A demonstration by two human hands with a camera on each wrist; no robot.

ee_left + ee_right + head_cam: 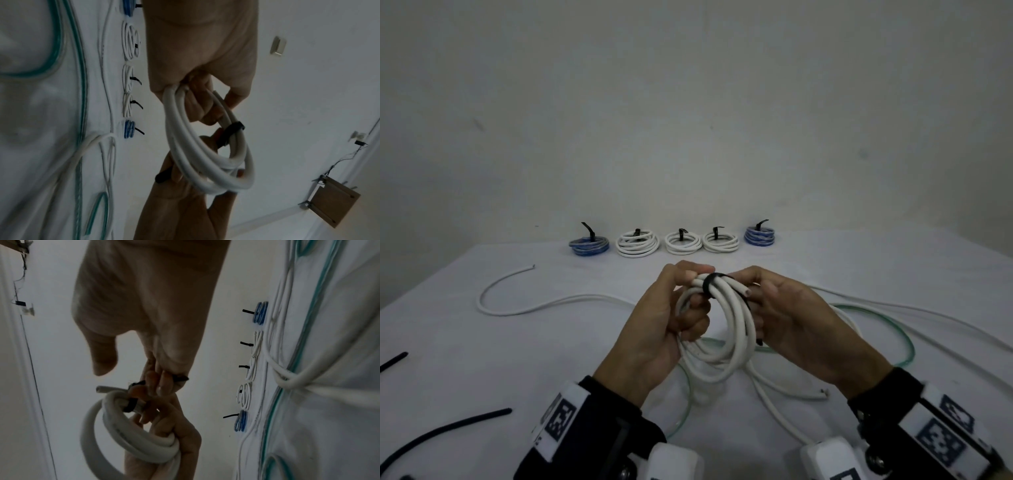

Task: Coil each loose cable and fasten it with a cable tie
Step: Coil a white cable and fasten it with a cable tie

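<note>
Left hand (654,329): grips white coil (726,329), held above counter (482,342) near its front edge.
Right hand (801,325): pinches black tie (711,281) wrapped over coil top.
Step advice: keep loops bunched; pull tail snug.
Materials: cable smooth, round, stiff-looking; tie thin and flat.
Far edge: five tied coils (683,243).
</note>
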